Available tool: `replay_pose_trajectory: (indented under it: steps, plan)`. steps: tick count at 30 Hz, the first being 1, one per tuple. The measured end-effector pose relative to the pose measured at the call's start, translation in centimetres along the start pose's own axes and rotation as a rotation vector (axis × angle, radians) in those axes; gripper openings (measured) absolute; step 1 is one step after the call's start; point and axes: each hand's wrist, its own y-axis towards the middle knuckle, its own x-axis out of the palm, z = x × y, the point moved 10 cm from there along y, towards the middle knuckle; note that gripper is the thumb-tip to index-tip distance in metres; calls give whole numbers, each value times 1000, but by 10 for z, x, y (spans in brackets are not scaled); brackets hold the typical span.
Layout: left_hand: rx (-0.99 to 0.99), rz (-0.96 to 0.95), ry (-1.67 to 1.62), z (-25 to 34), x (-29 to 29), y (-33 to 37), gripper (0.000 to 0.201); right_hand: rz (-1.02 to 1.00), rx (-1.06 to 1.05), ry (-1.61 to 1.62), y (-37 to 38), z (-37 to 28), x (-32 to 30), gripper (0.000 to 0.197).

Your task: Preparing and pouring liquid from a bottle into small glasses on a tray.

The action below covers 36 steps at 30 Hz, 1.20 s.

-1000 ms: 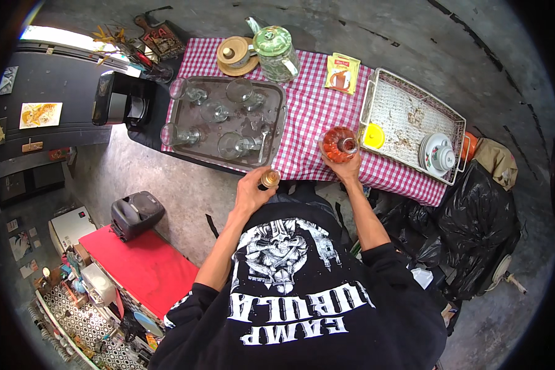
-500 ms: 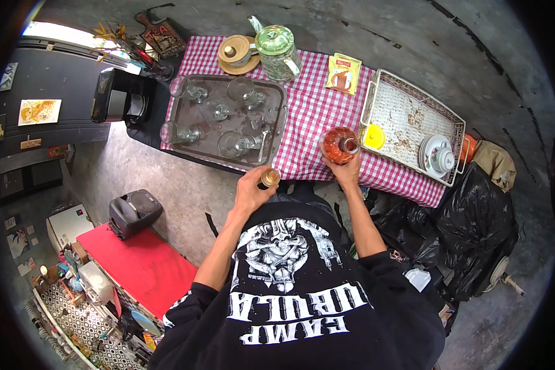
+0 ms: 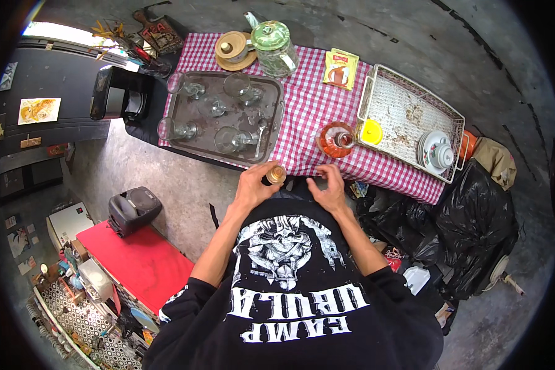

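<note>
My left hand (image 3: 254, 186) is closed around a small round gold-brown cap-like piece (image 3: 276, 174), just off the table's front edge. What kind of piece it is, I cannot make out for certain. My right hand (image 3: 328, 187) holds nothing, its fingers apart and bent, close to the table edge. Right beyond it stands a glass bottle of red liquid (image 3: 334, 140), upright with its mouth uncovered, apart from the fingers. Left of the bottle, a brown tray (image 3: 185, 106) bears several clear glass cups (image 3: 229, 140) and a spoon (image 3: 261, 137).
A green enamel teapot (image 3: 274, 52) and a lidded pot (image 3: 232, 48) on a saucer stand at the back. A yellow packet (image 3: 340, 69) lies right of them. The white wicker tray (image 3: 407, 88) holds a yellow lid (image 3: 372, 131) and stacked cups and saucers (image 3: 435, 152). Black bags (image 3: 475, 209) sit at right.
My right hand has let go of the red bottle and drawn back toward me and to the left. The bottle stays on the cloth. My left hand has shifted slightly right, still with the small piece.
</note>
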Motion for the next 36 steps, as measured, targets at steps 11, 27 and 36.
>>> replay_pose_trajectory:
  steps: [11,27,36]
  plan:
    - [10,-53,22,29,12,5,59,-334,-218,23,22,-39,40,62]
    - [16,7,-4,43,4,3,68,-287,-324,35,29,-60,30,58]
    - [120,93,-138,33,-45,3,74,-190,-321,-11,34,-79,52,55]
